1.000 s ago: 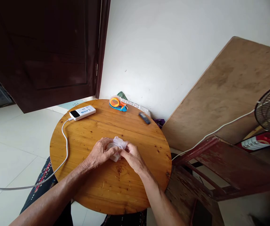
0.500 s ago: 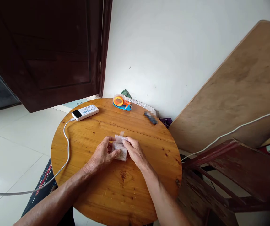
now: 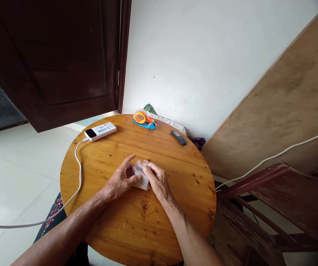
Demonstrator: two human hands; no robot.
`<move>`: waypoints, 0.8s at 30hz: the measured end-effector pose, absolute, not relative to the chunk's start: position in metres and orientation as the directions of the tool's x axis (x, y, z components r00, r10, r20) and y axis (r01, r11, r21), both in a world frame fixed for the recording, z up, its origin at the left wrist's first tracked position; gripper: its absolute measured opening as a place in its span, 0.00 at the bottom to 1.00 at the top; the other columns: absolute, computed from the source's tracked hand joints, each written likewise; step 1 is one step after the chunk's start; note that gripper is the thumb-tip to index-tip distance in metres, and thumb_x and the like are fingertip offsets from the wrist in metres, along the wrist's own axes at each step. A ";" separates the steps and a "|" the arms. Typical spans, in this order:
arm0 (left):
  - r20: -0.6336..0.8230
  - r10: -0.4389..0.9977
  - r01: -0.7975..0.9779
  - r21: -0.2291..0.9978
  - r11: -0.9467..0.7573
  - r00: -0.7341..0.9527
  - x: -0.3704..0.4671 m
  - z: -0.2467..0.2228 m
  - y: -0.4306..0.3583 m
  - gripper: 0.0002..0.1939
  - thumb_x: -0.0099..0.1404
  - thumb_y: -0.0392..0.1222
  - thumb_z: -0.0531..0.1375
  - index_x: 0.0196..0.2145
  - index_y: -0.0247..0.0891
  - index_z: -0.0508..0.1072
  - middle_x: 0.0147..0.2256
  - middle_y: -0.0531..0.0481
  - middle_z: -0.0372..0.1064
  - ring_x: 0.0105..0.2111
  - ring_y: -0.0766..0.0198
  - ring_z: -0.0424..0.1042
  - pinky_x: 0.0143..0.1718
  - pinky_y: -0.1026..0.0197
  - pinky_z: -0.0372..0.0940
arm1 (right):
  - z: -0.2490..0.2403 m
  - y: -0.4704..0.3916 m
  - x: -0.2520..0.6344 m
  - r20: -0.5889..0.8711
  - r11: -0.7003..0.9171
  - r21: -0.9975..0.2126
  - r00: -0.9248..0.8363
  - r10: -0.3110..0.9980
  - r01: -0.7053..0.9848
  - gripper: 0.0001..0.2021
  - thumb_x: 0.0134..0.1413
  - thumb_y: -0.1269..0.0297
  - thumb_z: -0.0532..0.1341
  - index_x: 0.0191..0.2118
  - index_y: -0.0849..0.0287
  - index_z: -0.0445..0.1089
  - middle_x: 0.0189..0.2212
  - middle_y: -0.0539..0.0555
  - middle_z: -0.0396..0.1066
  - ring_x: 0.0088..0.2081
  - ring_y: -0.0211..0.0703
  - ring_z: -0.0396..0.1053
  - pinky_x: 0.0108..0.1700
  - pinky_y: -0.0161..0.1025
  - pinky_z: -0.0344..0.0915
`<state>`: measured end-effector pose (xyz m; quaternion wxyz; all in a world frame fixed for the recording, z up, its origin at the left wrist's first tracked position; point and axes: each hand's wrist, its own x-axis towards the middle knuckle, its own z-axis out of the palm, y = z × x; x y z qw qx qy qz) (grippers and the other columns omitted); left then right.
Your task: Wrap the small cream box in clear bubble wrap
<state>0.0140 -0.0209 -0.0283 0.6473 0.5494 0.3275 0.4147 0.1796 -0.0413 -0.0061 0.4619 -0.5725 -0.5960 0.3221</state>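
Observation:
A small pack in clear plastic wrap [image 3: 142,181] lies near the middle of the round wooden table [image 3: 114,229]. My left hand [image 3: 122,180] is at its left side, the thumb resting on the pack and the index finger lifted and stretched out. From the right, my right hand [image 3: 158,181] pinches the crumpled plastic at the pack's upper part between thumb and fingers. The far side of the pack is partly hidden by my fingers.
A white power bank [image 3: 100,132] with a cable [image 3: 80,168] lies at the table's back left. An orange and blue tape dispenser [image 3: 144,120] stands at the back edge. Right of it is a blurred dark object [image 3: 178,137]. A wooden board [image 3: 281,96] leans at the right.
My left index finger has lifted off the plastic and stretched out. My right hand has folded the upstanding plastic flap down towards the pack. The view has shifted slightly.

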 end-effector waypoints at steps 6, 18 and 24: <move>0.028 0.858 -0.202 0.975 0.089 0.513 0.011 -0.025 -0.020 0.49 0.56 0.46 0.68 0.68 0.44 0.48 0.52 0.43 0.67 0.43 0.60 0.72 0.44 0.56 0.68 | -0.006 -0.040 0.178 0.151 0.101 -0.934 0.121 0.981 0.343 0.13 0.52 0.51 0.62 0.31 0.57 0.73 0.23 0.47 0.67 0.27 0.39 0.61 0.30 0.34 0.58; -0.011 0.753 -0.201 0.961 0.190 0.657 0.010 -0.018 -0.027 0.51 0.53 0.47 0.71 0.68 0.44 0.49 0.49 0.42 0.70 0.43 0.59 0.72 0.43 0.57 0.66 | -0.003 -0.047 0.172 0.144 0.105 -0.968 0.161 0.976 0.226 0.12 0.54 0.54 0.60 0.27 0.57 0.69 0.23 0.47 0.64 0.27 0.38 0.59 0.31 0.33 0.59; -0.022 0.803 -0.140 0.981 0.132 0.596 0.012 -0.024 -0.026 0.47 0.55 0.51 0.69 0.66 0.40 0.52 0.47 0.44 0.68 0.38 0.64 0.70 0.37 0.62 0.64 | -0.006 -0.042 0.171 0.075 0.050 -0.990 0.186 0.980 0.133 0.14 0.53 0.52 0.61 0.26 0.57 0.68 0.22 0.46 0.62 0.25 0.36 0.58 0.29 0.33 0.59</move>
